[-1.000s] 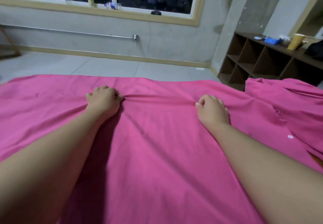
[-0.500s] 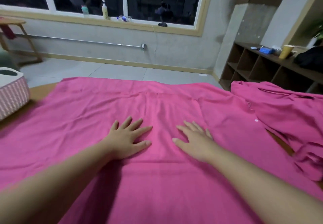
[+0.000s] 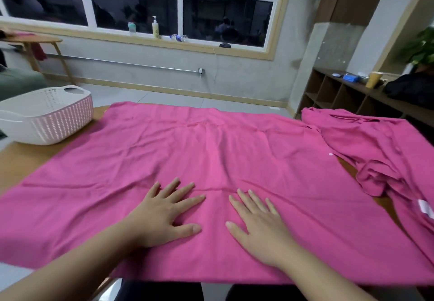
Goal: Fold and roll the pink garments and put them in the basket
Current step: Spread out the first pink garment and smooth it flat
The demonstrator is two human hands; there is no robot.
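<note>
- big flat pink cotton garment is spread out over most of the light wooden desk, front edge hanging a bit over the desk's near side
- left hand lies palm down on that garment near its front edge, fingers straight & spread, grip fully open, holding nothing
- right hand just beside the left, same deal: flat on the fabric, fingers straight, nothing held
- a shallow crease runs across the cloth just past the fingertips
- 2nd crumpled pink garment w/ a white label sits at the right of the flat one, edges touching/overlapping, partly off the desk's right side
- white & pink woven-look plastic basket stands at the far left corner of the desk, just left of the flat garment; can't see inside it
</note>
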